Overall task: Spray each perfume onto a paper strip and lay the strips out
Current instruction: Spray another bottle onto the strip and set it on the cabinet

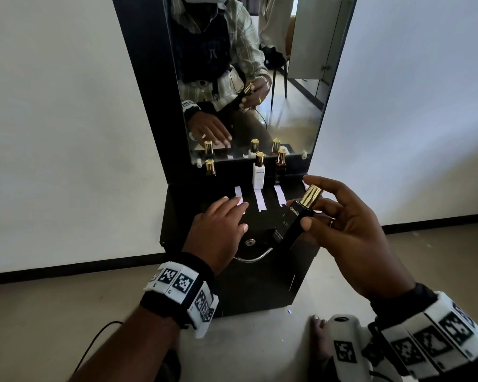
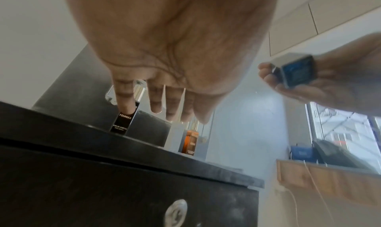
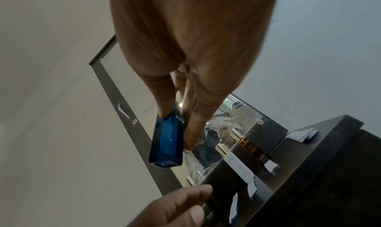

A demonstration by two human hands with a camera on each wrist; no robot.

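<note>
My right hand (image 1: 324, 213) grips a dark blue perfume bottle (image 1: 297, 217) with a gold cap, tilted above the right front of the black cabinet top (image 1: 193, 205). The right wrist view shows the thumb and fingers around this blue bottle (image 3: 167, 141). My left hand (image 1: 236, 215) lies flat, its straight fingers touching the left paper strip (image 1: 238, 194). Two more white strips (image 1: 260, 200) (image 1: 280, 194) lie beside it. By the mirror stand a black bottle (image 1: 210, 169), a white bottle (image 1: 259, 178) and a brown bottle (image 1: 281, 161).
A mirror (image 1: 246, 78) rises behind the bottles. A pile of spare paper (image 3: 301, 133) lies at the top's right edge. The cabinet front has a lock (image 1: 249, 242) and a metal handle (image 1: 255, 257). White walls stand on both sides, with floor below.
</note>
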